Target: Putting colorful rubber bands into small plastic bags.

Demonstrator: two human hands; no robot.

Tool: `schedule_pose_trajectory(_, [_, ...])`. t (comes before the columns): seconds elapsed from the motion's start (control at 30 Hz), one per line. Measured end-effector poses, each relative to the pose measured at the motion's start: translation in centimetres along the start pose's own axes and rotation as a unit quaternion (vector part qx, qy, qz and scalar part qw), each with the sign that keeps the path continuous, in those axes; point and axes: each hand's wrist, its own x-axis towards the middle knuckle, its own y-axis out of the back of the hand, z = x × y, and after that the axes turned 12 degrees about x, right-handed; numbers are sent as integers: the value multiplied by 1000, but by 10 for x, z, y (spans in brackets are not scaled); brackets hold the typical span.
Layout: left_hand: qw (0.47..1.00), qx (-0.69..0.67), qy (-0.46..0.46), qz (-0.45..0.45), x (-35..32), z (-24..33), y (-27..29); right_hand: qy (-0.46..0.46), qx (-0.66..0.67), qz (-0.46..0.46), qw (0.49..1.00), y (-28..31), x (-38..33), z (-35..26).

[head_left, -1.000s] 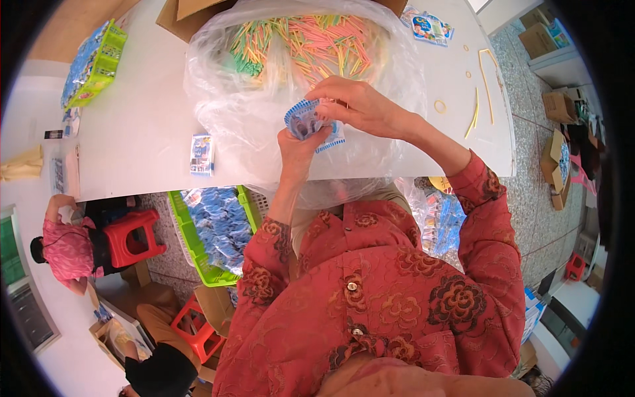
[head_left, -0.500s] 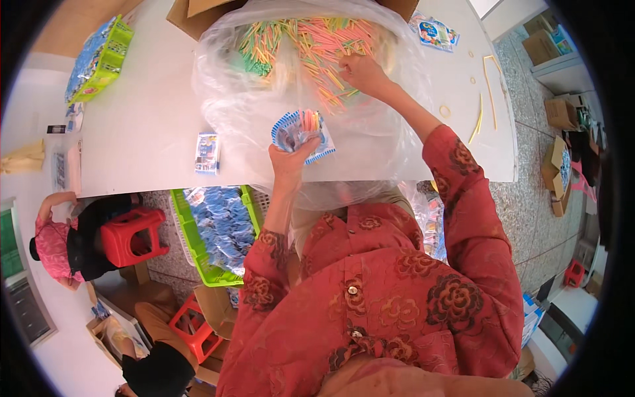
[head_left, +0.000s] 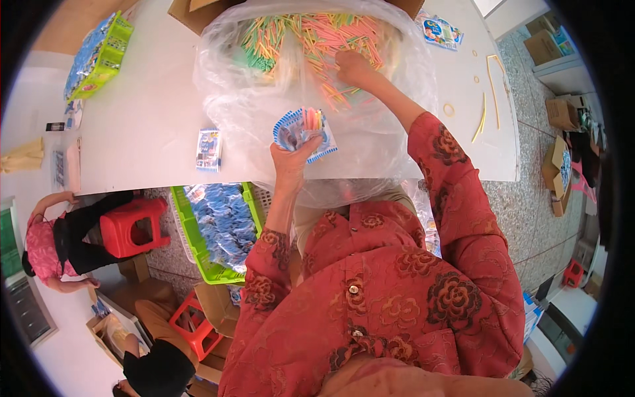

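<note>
My left hand grips a blue-and-white striped packet with its mouth spread wide. Pink and yellow sticks stand up inside that packet. Further off, my right hand is at the pile of thin coloured sticks, its fingers bent down into them. Whether those fingers pinch any sticks I cannot make out. The pile, in pink, yellow, orange and green, lies in a large clear plastic bag spread over the white table.
A small packet lies left of the bag; more packets lie at the far right. Yellow strips and rings rest nearby. Green baskets hold blue packets. Two people are at the left, near red stools.
My right hand has shifted slightly left and nearer within the stick pile, its forearm swinging left. My left hand still holds the packet in nearly the same place. One person at the left has moved.
</note>
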Motion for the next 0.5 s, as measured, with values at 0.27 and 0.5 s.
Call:
schedule_pose_trajectory(0.27, [1000,-3,-13,16,1,2,-10,-34,405,16,914,62,-37,-29])
schedule_pose_trajectory(0.5, [999,19,32,-9,5,-4,-13,54,569,-52,819,110,-89,-97])
